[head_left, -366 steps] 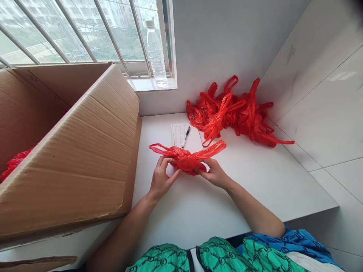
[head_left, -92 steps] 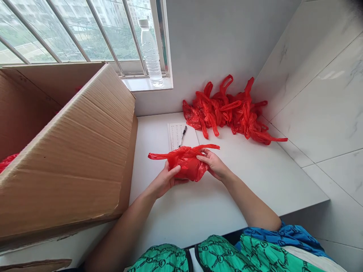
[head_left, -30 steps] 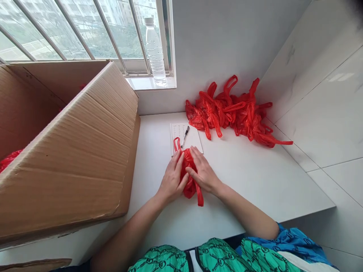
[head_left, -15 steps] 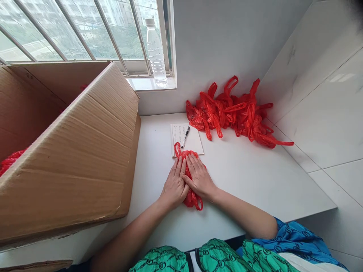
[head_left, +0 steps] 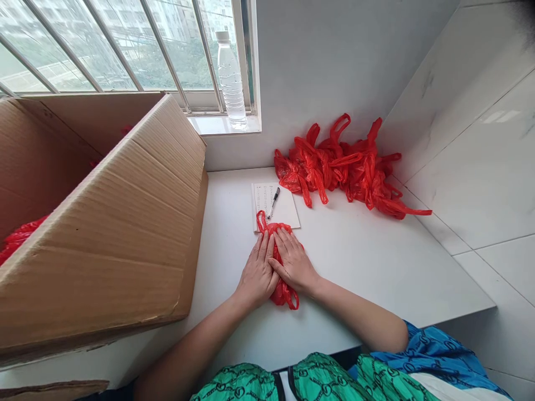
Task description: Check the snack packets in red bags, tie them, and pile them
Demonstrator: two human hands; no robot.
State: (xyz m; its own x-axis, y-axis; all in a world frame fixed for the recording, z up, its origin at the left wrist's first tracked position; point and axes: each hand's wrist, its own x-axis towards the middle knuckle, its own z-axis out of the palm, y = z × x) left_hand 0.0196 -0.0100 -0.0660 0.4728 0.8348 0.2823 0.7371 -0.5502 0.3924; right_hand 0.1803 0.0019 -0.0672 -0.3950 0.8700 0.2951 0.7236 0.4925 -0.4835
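A red plastic bag [head_left: 281, 293] lies on the white table [head_left: 359, 267], mostly covered by my two hands. My left hand [head_left: 258, 271] rests flat on its left side, fingers stretched out and pointing away from me. Over its right side lies my right hand [head_left: 295, 262], also flat, with its thumb touching my left hand. One loop of the bag sticks out past my fingertips onto a notebook [head_left: 288, 206]; another shows near my wrists. A black and clear pen [head_left: 273, 201] lies on the notebook.
Several tied red bags [head_left: 334, 161] are heaped at the back against the wall. A large cardboard box [head_left: 121, 239] stands at the left, with red bags [head_left: 20, 236] inside. On the windowsill is a clear bottle [head_left: 232, 83]. A tiled wall [head_left: 480, 161] rises at the right.
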